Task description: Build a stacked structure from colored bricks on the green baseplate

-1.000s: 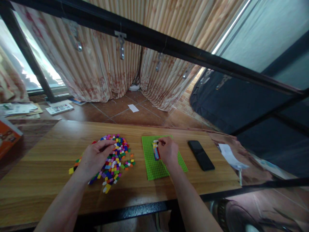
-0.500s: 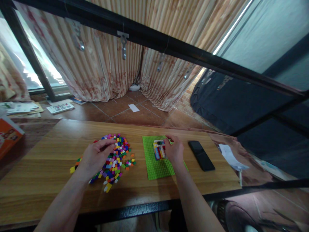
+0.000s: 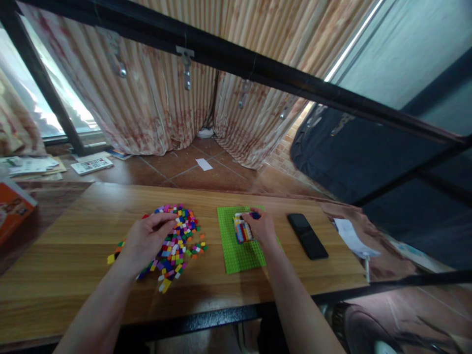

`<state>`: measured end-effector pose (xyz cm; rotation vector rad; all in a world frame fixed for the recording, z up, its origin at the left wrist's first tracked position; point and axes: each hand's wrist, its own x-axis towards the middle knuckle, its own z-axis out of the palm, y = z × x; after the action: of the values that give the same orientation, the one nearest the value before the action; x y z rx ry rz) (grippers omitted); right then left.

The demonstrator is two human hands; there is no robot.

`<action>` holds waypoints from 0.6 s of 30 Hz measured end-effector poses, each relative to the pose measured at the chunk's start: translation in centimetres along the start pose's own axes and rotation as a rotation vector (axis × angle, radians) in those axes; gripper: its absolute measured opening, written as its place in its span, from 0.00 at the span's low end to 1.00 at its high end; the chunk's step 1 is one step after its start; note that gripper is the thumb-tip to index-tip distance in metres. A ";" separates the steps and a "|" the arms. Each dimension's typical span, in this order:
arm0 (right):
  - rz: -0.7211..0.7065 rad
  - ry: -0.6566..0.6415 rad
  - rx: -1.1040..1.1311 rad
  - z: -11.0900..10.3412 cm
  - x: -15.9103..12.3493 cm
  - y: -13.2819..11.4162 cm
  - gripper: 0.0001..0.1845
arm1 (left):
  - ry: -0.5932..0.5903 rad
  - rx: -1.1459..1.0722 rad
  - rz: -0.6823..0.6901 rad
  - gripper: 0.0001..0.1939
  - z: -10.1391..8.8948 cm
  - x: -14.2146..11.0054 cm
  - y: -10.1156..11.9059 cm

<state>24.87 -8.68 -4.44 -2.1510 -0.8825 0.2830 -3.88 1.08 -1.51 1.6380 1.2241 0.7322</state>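
Over the heap of small coloured bricks (image 3: 179, 246) is my left hand (image 3: 145, 241), its thumb and forefinger tips drawn close together. Whether a brick sits between them is too small to tell. My right hand (image 3: 262, 228) is at the top right of a small block of stacked bricks (image 3: 242, 232), which stands on the green studded baseplate (image 3: 236, 258). Its fingers are curled over the block and hide part of it. A dark blue piece (image 3: 254, 215) shows by the fingertips; I cannot tell if it is held.
A black phone (image 3: 308, 237) lies on the wooden table (image 3: 206, 295) right of the baseplate. A dark metal bar (image 3: 228, 54) with hanging clips crosses above. Beyond the table are curtains (image 3: 165, 108), books (image 3: 92, 163) and an orange box (image 3: 14, 209).
My right hand has shifted slightly left over the brick block, and its fingers cover a different part of the top. The left hand has stayed in place over the heap.
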 end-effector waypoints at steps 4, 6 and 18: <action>0.059 -0.012 0.094 0.1 0.0 0.0 0.23 | -0.010 0.001 0.003 0.24 0.1 0.0 -0.4; 0.060 -0.036 0.170 0.1 -0.1 0.2 0.23 | -0.011 0.011 0.013 0.24 0.1 0.1 -0.6; -0.047 0.265 0.459 -1.3 -0.4 -0.8 0.20 | -0.007 0.017 0.051 0.24 0.0 0.2 -0.1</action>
<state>24.78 -9.32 -2.96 -1.6928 -0.6410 0.1530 -3.86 1.26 -1.63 1.6898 1.1910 0.7490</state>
